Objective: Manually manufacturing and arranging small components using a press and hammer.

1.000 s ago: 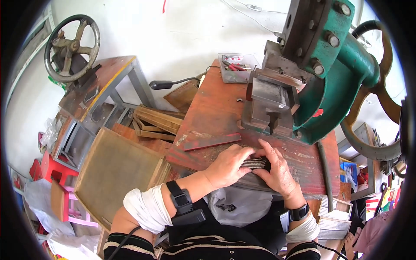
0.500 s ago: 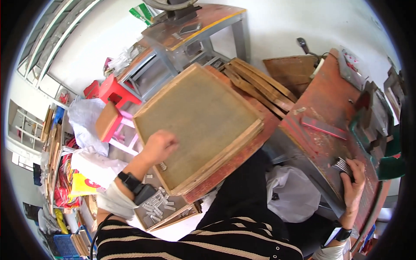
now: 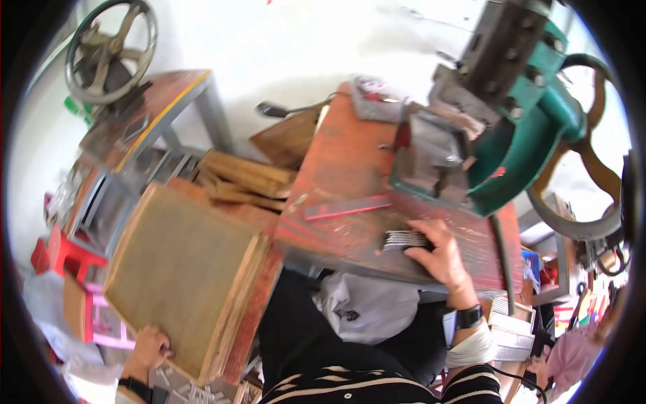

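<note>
A worker's right hand clasps one end of a stack of thin metal strips between thumb and fingers at the red worktable, on the near side of the green press, the gripped end partly hidden. Well apart from its partner, the left hand curls at the rim of a wood-framed board far left of the press, fingertips too unclear to show whether they hold anything. Blur softens the press, its top cut off above.
</note>
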`<state>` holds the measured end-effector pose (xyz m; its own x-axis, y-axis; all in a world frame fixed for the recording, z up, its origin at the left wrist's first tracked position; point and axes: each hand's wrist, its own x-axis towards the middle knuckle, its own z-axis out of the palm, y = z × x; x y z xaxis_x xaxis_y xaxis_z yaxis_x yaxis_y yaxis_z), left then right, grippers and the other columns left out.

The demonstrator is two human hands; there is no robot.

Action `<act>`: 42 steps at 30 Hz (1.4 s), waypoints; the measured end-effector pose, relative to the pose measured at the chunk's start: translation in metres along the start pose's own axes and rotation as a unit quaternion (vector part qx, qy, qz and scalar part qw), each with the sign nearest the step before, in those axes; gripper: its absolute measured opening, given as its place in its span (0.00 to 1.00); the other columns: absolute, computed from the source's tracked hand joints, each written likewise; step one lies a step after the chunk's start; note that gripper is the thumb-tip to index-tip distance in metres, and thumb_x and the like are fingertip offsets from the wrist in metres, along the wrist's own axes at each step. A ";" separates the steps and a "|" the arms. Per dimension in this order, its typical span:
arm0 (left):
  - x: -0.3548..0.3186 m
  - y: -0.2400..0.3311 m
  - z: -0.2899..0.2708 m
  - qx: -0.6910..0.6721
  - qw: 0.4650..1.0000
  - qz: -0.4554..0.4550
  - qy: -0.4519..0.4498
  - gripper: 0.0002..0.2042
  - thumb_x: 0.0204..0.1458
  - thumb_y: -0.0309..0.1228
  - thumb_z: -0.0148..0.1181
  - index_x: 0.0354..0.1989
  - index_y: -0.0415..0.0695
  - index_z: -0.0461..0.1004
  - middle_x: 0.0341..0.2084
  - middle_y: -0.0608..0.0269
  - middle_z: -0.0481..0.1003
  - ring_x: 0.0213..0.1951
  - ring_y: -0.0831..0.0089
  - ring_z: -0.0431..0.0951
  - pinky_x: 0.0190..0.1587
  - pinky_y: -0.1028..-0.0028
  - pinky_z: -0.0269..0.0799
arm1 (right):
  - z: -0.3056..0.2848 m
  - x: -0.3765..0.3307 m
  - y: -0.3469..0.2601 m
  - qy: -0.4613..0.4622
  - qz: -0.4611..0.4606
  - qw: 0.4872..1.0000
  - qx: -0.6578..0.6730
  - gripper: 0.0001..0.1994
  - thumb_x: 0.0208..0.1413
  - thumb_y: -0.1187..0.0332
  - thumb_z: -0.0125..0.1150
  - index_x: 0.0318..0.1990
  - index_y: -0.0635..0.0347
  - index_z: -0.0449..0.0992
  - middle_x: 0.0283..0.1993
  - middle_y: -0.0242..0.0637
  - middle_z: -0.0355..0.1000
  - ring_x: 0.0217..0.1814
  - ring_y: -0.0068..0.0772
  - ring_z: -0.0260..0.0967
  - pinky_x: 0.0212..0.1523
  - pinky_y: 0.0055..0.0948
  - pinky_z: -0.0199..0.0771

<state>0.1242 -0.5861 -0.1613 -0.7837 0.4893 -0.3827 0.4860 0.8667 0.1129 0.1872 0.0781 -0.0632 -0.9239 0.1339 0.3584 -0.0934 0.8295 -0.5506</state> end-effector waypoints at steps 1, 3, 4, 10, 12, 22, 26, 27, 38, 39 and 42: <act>0.000 -0.002 0.005 0.003 1.000 -0.012 -0.011 0.11 0.27 0.33 0.75 0.18 0.49 0.77 0.25 0.59 0.74 0.38 0.55 0.73 0.41 0.60 0.71 | -0.002 -0.002 0.003 -0.005 0.007 1.000 0.014 0.27 0.37 0.74 0.72 0.51 0.61 0.75 0.45 0.45 0.75 0.51 0.47 0.69 0.54 0.39 0.69; 0.007 -0.002 -0.001 -0.006 1.000 0.000 0.012 0.11 0.28 0.32 0.75 0.19 0.48 0.77 0.24 0.59 0.75 0.37 0.55 0.74 0.40 0.60 0.71 | -0.006 -0.005 -0.001 -0.004 0.026 0.999 0.039 0.26 0.38 0.72 0.72 0.50 0.60 0.76 0.45 0.44 0.74 0.50 0.47 0.68 0.54 0.39 0.68; 0.008 -0.001 0.000 -0.022 0.999 -0.003 0.028 0.10 0.28 0.31 0.74 0.20 0.46 0.78 0.24 0.58 0.76 0.36 0.55 0.74 0.40 0.60 0.71 | -0.008 -0.006 0.000 -0.007 0.006 1.000 0.029 0.25 0.38 0.72 0.73 0.49 0.60 0.77 0.45 0.44 0.74 0.50 0.47 0.68 0.55 0.40 0.68; 0.024 0.009 -0.033 -0.192 0.967 -0.110 0.126 0.07 0.37 0.22 0.68 0.24 0.40 0.75 0.20 0.56 0.74 0.28 0.63 0.75 0.32 0.67 0.71 | -0.012 -0.006 0.007 -0.005 -0.013 0.999 0.029 0.23 0.39 0.71 0.72 0.48 0.59 0.77 0.46 0.42 0.74 0.52 0.47 0.67 0.55 0.40 0.67; 0.044 0.039 -0.068 -0.301 0.928 -0.118 0.186 0.06 0.44 0.19 0.62 0.30 0.36 0.71 0.19 0.58 0.71 0.23 0.73 0.73 0.27 0.74 0.68 | -0.012 -0.005 0.008 -0.003 -0.016 0.999 0.038 0.23 0.39 0.71 0.72 0.48 0.59 0.77 0.46 0.42 0.74 0.52 0.46 0.67 0.55 0.41 0.67; 0.243 0.378 -0.190 -0.248 0.865 0.339 0.275 0.06 0.51 0.28 0.63 0.35 0.41 0.74 0.29 0.55 0.76 0.31 0.60 0.77 0.34 0.66 0.73 | -0.008 -0.008 0.010 0.014 0.016 0.998 0.057 0.32 0.39 0.75 0.72 0.57 0.55 0.69 0.41 0.35 0.74 0.46 0.41 0.68 0.51 0.36 0.69; 0.280 0.441 -0.178 -0.195 0.865 0.358 0.293 0.06 0.50 0.29 0.63 0.33 0.40 0.75 0.30 0.54 0.77 0.33 0.53 0.76 0.35 0.61 0.71 | -0.008 -0.008 0.006 0.025 0.019 0.997 0.076 0.33 0.38 0.74 0.73 0.57 0.55 0.69 0.41 0.37 0.74 0.47 0.42 0.69 0.51 0.37 0.70; 0.284 0.442 -0.173 -0.191 0.861 0.379 0.280 0.06 0.49 0.28 0.63 0.33 0.40 0.76 0.29 0.53 0.77 0.33 0.52 0.76 0.35 0.61 0.72 | -0.008 -0.007 0.004 0.026 0.020 0.997 0.075 0.33 0.38 0.74 0.73 0.57 0.55 0.69 0.41 0.37 0.74 0.47 0.42 0.69 0.51 0.37 0.70; 0.277 0.429 -0.166 -0.345 0.831 0.404 0.164 0.11 0.46 0.27 0.66 0.39 0.40 0.77 0.30 0.51 0.77 0.35 0.53 0.76 0.40 0.62 0.71 | -0.006 -0.006 0.002 0.076 0.057 0.991 0.093 0.37 0.35 0.75 0.74 0.59 0.55 0.68 0.43 0.42 0.72 0.47 0.43 0.70 0.50 0.37 0.72; 0.277 0.428 -0.165 -0.346 0.831 0.405 0.163 0.11 0.46 0.27 0.66 0.39 0.40 0.77 0.30 0.51 0.77 0.35 0.53 0.76 0.40 0.62 0.71 | -0.007 -0.005 0.001 0.075 0.058 0.991 0.093 0.37 0.35 0.75 0.74 0.59 0.55 0.68 0.43 0.42 0.72 0.47 0.43 0.70 0.50 0.37 0.72; 0.269 0.427 -0.171 -0.332 0.823 0.451 0.099 0.16 0.44 0.31 0.68 0.41 0.40 0.76 0.33 0.52 0.76 0.37 0.53 0.75 0.42 0.62 0.70 | -0.010 -0.005 0.003 0.053 0.030 0.996 0.063 0.36 0.35 0.75 0.74 0.58 0.56 0.69 0.42 0.41 0.72 0.46 0.44 0.69 0.50 0.37 0.72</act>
<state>0.0553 -0.0677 -0.0595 -0.3003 0.9117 0.2803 0.6372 -0.0269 0.7702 0.1953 0.0853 -0.0586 -0.8854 0.2436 0.3960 -0.0908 0.7447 -0.6612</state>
